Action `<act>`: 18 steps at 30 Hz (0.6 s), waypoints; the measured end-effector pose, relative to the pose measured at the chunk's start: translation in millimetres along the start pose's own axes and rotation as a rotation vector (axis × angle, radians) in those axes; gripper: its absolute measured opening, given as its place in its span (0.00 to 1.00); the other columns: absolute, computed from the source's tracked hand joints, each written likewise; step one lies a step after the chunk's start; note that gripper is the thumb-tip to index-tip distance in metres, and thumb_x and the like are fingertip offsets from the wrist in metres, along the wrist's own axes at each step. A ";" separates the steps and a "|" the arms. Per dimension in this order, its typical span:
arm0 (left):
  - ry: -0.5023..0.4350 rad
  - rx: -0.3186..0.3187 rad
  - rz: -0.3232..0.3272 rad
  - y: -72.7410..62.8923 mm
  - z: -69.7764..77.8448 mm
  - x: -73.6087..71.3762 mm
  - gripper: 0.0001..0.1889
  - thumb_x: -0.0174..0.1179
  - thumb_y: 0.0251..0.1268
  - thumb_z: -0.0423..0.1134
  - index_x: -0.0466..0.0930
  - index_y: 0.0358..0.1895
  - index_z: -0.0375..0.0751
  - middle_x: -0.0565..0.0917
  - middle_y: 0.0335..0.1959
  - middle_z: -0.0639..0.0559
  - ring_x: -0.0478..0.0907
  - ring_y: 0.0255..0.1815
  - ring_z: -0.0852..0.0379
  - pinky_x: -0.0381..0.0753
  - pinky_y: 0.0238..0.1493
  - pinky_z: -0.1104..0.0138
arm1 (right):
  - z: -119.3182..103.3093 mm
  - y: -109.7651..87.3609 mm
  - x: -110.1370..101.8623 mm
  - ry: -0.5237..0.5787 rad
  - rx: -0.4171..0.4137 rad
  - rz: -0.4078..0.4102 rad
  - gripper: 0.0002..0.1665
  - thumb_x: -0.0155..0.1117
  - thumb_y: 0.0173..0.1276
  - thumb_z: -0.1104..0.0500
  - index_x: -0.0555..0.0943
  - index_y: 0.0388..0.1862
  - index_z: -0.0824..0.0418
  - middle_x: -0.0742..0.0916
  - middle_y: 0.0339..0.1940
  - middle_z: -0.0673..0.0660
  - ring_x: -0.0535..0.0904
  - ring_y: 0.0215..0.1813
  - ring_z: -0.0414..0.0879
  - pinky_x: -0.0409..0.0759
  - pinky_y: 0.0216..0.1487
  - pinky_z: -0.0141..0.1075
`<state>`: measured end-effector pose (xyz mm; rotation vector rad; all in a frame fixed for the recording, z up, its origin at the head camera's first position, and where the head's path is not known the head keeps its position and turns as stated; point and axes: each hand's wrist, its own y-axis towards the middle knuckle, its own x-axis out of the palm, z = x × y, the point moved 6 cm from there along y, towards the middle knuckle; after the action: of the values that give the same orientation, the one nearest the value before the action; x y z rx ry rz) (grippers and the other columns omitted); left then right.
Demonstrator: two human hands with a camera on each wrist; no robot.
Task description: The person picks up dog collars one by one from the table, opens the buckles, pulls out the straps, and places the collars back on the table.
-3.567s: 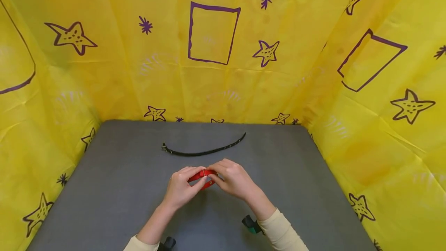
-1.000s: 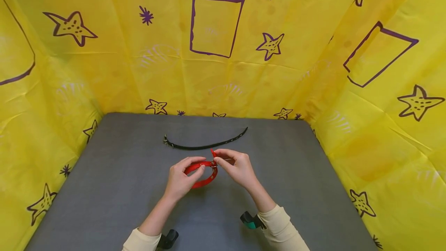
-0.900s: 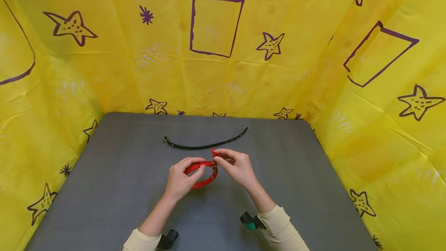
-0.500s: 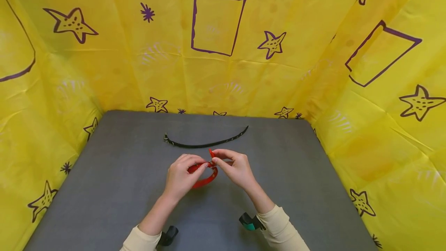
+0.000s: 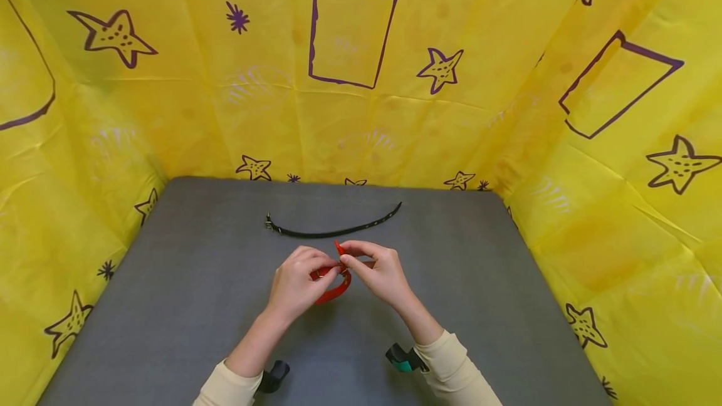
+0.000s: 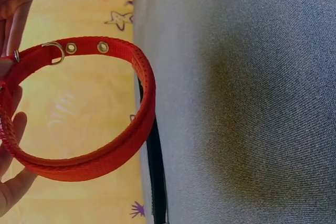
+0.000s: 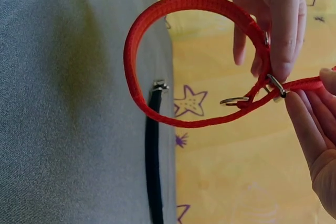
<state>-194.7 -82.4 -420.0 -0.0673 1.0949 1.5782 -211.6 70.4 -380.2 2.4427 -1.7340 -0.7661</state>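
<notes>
A red collar [image 5: 334,294] hangs as a closed loop between my two hands, above the table. My left hand [image 5: 297,282] pinches it beside the metal buckle [image 7: 276,84], thumb and fingertips on the strap. With thumb and fingers, my right hand [image 5: 380,273] holds the strap's free end, which passes through the buckle and sticks up past the fingertips in the head view. A D-ring [image 7: 234,100] hangs on the loop near the buckle, and metal eyelets [image 6: 103,48] line the strap. In the left wrist view the buckle is largely hidden by fingers.
A black collar [image 5: 333,234] lies stretched in a shallow curve on the grey table [image 5: 197,281], beyond the hands, its buckle at the left. Yellow cloth walls [image 5: 350,124] with purple drawings enclose the table's back and sides. Dark wrist cameras [image 5: 407,358] sit under both forearms.
From holding the loop with both hands, my right hand has moved to the strap's free end, now standing up. My left fingers have since slid right along the collar, close to the buckle.
</notes>
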 end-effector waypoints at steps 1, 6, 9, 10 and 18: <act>0.005 -0.001 -0.004 0.2 0.0 0.3 0.04 0.75 0.49 0.39 0.90 0.29 0.50 0.84 0.30 0.61 0.77 0.37 0.61 0.79 0.29 0.67 | -0.1 0.1 0.4 0.001 -0.003 -0.004 0.12 0.67 0.65 0.67 0.84 0.47 0.69 0.88 0.42 0.60 0.85 0.44 0.51 0.83 0.41 0.33; 0.011 -0.008 -0.023 2.3 0.4 0.9 0.04 0.75 0.47 0.37 0.88 0.27 0.50 0.84 0.29 0.60 0.78 0.37 0.60 0.79 0.30 0.64 | -1.2 -0.1 2.1 0.003 -0.039 -0.014 0.12 0.66 0.65 0.68 0.84 0.47 0.70 0.88 0.42 0.61 0.85 0.44 0.51 0.84 0.40 0.34; 0.003 -0.016 -0.029 2.9 0.6 1.4 0.05 0.75 0.46 0.36 0.88 0.26 0.49 0.85 0.29 0.59 0.78 0.37 0.59 0.80 0.31 0.62 | -2.3 -0.8 2.9 0.004 -0.051 -0.020 0.11 0.66 0.65 0.69 0.84 0.47 0.70 0.88 0.42 0.62 0.85 0.44 0.51 0.84 0.40 0.34; 0.000 -0.018 -0.030 3.0 0.6 1.6 0.06 0.75 0.46 0.36 0.88 0.26 0.49 0.84 0.29 0.59 0.78 0.37 0.58 0.80 0.31 0.62 | -2.6 -1.0 3.2 0.004 -0.052 -0.022 0.11 0.66 0.65 0.69 0.84 0.47 0.70 0.88 0.42 0.62 0.85 0.44 0.51 0.84 0.39 0.34; 0.004 0.001 -0.017 1.6 1.2 1.5 0.04 0.72 0.48 0.37 0.86 0.26 0.50 0.84 0.28 0.60 0.78 0.36 0.59 0.80 0.34 0.61 | -5.1 -1.7 4.8 -0.006 -0.055 -0.025 0.12 0.67 0.64 0.70 0.84 0.46 0.70 0.88 0.42 0.62 0.85 0.43 0.52 0.84 0.39 0.33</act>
<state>-195.9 -80.4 -419.3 -0.0789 1.0955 1.5624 -206.8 65.6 -378.0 2.4333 -1.6644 -0.8126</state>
